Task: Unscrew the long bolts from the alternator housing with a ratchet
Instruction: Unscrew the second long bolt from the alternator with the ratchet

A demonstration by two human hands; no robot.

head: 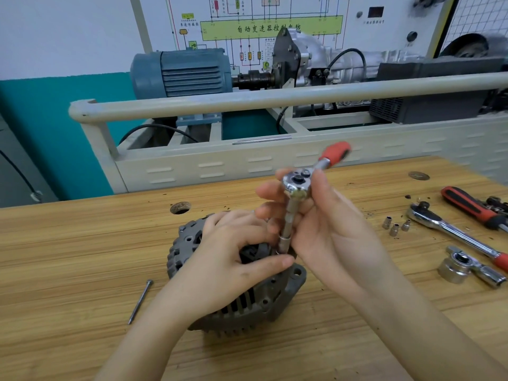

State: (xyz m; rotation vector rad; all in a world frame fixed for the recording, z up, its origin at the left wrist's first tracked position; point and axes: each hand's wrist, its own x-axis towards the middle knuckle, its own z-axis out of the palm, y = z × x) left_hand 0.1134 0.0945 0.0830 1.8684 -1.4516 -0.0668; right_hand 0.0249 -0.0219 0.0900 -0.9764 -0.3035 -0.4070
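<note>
A grey alternator housing (247, 306) lies on the wooden bench (82, 243), in the middle of the head view. My left hand (231, 257) rests on top of it, fingers curled over the housing, thumb reaching toward the socket. A small ratchet (297, 182) with a red handle (336, 153) stands over the housing on a chrome extension bar (288, 224), whose socket meets the housing's top edge. My right hand (324, 224) grips the ratchet head and extension. One long bolt (140, 301) lies loose on the bench left of the housing.
To the right lie a larger ratchet (450, 229), a red-and-black handled tool (467, 206), three small sockets (395, 226) and a chrome adapter (464, 268). A round hole (180, 208) is in the bench. Behind stands a training rig with a rail (247, 101) and blue motor (181, 72).
</note>
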